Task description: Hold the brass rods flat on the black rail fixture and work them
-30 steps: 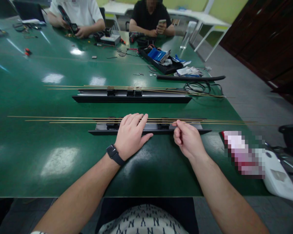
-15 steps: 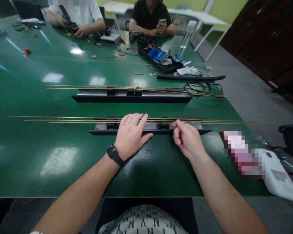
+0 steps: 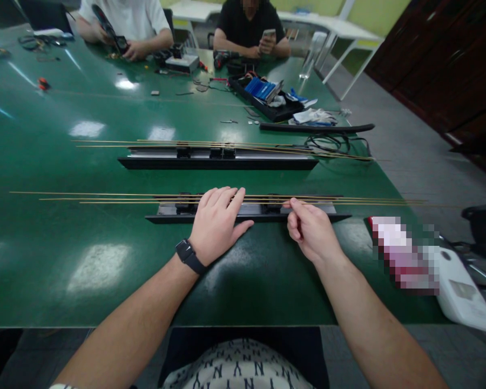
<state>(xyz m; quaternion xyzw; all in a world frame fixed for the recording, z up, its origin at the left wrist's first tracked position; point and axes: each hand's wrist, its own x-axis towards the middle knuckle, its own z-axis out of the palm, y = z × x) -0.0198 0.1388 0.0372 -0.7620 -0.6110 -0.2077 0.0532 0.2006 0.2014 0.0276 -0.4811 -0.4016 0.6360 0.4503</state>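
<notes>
Thin gold-coloured rods (image 3: 253, 200), laid along the near long black-and-silver rail (image 3: 263, 218), are covered by a flattened left hand (image 3: 218, 216), apparently pinched by the right hand (image 3: 311, 227), and could be bent by uneven pressure.

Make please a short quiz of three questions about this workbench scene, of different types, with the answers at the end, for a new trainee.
1. Multiple choice: How is the camera wearer's left hand placed?
(a) palm up on the wearer's lap
(b) palm down, over the near rail
(c) in a fist, off to one side
2. True or false: The golden rods at the near rail stick out past its left end.
3. Fill in: The person in the black shirt holds a ____.

Key: 1. b; 2. true; 3. phone
</notes>
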